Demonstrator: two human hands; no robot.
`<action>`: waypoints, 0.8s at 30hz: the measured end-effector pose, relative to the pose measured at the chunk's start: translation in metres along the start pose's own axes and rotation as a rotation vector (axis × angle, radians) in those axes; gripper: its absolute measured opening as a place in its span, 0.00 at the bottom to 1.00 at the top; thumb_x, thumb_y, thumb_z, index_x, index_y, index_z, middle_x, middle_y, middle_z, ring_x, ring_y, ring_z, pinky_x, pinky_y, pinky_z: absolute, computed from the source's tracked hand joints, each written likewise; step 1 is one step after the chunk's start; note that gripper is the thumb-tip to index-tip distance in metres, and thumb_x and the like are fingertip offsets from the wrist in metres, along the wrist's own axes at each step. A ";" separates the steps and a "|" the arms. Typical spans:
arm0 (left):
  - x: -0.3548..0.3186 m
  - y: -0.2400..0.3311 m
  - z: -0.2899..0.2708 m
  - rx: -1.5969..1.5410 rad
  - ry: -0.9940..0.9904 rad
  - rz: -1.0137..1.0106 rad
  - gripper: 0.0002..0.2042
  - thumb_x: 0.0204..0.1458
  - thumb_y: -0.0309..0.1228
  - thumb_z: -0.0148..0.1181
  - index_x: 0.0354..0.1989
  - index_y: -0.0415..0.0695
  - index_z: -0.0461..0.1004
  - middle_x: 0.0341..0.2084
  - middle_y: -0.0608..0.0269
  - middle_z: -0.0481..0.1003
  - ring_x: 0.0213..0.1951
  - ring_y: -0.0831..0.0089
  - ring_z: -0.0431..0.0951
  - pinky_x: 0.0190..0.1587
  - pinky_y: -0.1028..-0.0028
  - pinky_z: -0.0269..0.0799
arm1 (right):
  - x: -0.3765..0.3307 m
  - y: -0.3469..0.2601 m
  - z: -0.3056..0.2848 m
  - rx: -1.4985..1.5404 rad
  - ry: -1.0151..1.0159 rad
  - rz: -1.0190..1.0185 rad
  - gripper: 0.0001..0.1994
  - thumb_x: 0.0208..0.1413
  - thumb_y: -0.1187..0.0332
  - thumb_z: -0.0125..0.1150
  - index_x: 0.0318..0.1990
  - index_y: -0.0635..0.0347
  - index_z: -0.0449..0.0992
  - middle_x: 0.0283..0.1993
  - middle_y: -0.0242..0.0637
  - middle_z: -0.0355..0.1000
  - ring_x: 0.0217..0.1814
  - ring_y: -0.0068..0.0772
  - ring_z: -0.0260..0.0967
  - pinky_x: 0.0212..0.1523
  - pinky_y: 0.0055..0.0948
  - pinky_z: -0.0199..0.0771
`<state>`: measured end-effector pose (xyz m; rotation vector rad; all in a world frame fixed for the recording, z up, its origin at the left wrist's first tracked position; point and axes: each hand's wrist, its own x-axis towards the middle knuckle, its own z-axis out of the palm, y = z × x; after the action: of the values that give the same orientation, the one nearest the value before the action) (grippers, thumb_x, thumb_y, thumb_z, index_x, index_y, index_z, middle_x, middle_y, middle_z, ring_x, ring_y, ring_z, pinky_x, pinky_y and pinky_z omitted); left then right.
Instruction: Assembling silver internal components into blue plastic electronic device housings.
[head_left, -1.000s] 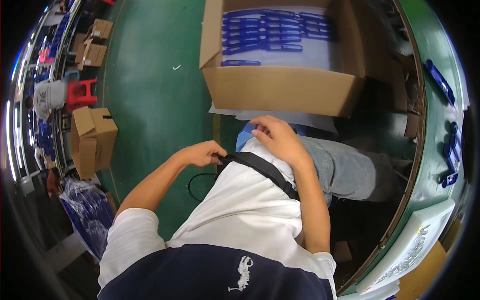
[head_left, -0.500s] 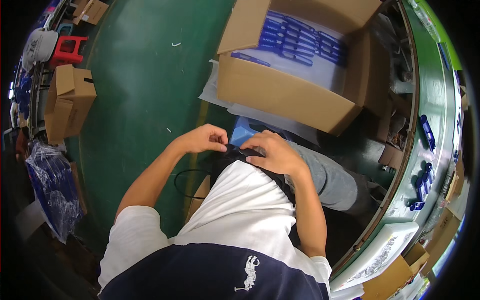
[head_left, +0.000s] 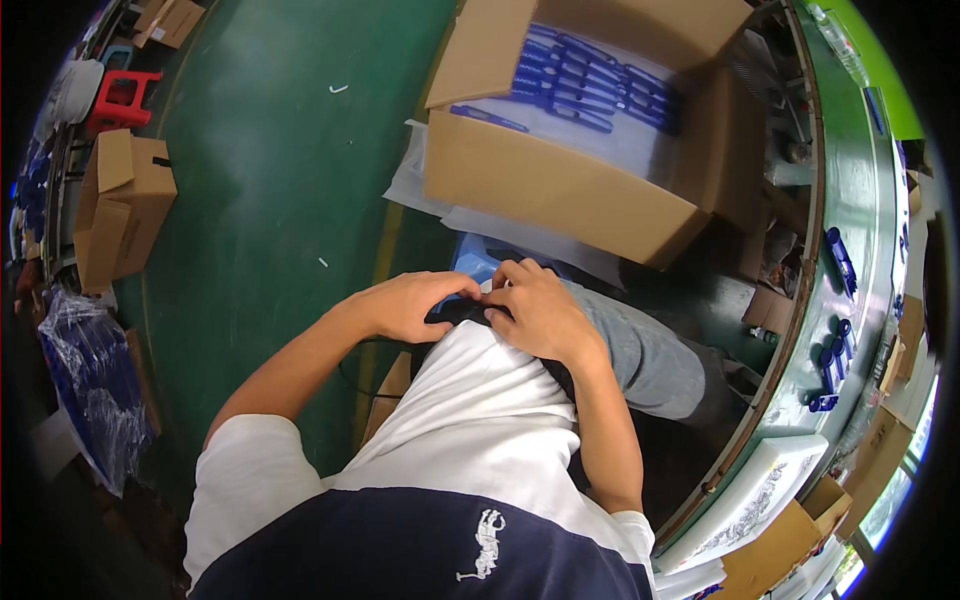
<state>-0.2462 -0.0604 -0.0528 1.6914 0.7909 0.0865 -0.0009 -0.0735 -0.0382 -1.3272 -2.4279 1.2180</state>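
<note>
My left hand (head_left: 412,304) and my right hand (head_left: 543,314) meet at my waist, their fingertips almost touching. Both have their fingers curled in on a black fabric piece (head_left: 462,308) that lies over the front of my white shirt (head_left: 490,385). The fingers hide most of that piece, so I cannot make out its exact kind or any small part between them. Just beyond the fingertips shows a blue plastic stool (head_left: 474,262). My leg in grey trousers (head_left: 640,350) stretches away to the right.
Ahead stands a large open carton (head_left: 560,190) with stacked blue plastic parts (head_left: 570,80). A green workbench (head_left: 850,190) runs along the right, bearing blue parts (head_left: 838,365) and a white printed package (head_left: 745,505). At left are a smaller carton (head_left: 125,210), a red stool (head_left: 125,100) and a film-wrapped blue bundle (head_left: 95,385).
My left hand has moved right and its fingers have come up against the right hand's. The right hand stays on the black piece, its fingers curled more. The whole view has shifted slightly.
</note>
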 end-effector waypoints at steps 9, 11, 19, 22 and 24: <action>0.012 -0.011 0.010 0.232 0.018 0.180 0.15 0.47 0.34 0.66 0.43 0.43 0.77 0.39 0.54 0.80 0.43 0.53 0.81 0.46 0.62 0.77 | 0.013 -0.007 -0.001 -0.190 -0.165 0.068 0.11 0.49 0.55 0.69 0.40 0.36 0.88 0.39 0.34 0.82 0.50 0.41 0.76 0.49 0.46 0.71; 0.008 -0.015 0.015 0.225 0.077 0.191 0.10 0.47 0.28 0.66 0.39 0.42 0.78 0.37 0.54 0.80 0.41 0.54 0.81 0.44 0.63 0.77 | 0.017 -0.008 0.015 -0.219 -0.108 0.075 0.06 0.49 0.59 0.69 0.36 0.37 0.87 0.38 0.34 0.82 0.48 0.39 0.77 0.50 0.41 0.68; 0.022 -0.004 0.024 0.115 0.233 0.162 0.07 0.44 0.19 0.64 0.33 0.37 0.77 0.26 0.57 0.75 0.25 0.67 0.76 0.30 0.72 0.73 | 0.030 -0.011 0.001 -0.198 -0.206 0.154 0.10 0.48 0.59 0.69 0.35 0.52 0.87 0.43 0.43 0.83 0.49 0.46 0.80 0.50 0.46 0.75; 0.021 0.019 0.027 0.127 0.282 0.148 0.05 0.45 0.18 0.64 0.31 0.36 0.76 0.23 0.58 0.72 0.21 0.70 0.73 0.26 0.73 0.70 | 0.030 -0.006 -0.013 -0.198 -0.256 0.091 0.13 0.46 0.61 0.71 0.38 0.55 0.86 0.44 0.47 0.82 0.50 0.49 0.79 0.49 0.47 0.77; 0.020 0.011 0.033 0.229 0.436 0.161 0.04 0.45 0.18 0.63 0.29 0.36 0.75 0.21 0.58 0.70 0.20 0.70 0.71 0.24 0.72 0.67 | 0.034 -0.003 -0.027 -0.144 -0.323 0.049 0.14 0.44 0.62 0.71 0.38 0.58 0.86 0.44 0.49 0.82 0.50 0.51 0.79 0.48 0.47 0.77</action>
<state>-0.2103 -0.0777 -0.0593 1.9836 1.0131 0.5067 -0.0119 -0.0324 -0.0263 -1.3226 -2.7655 1.3898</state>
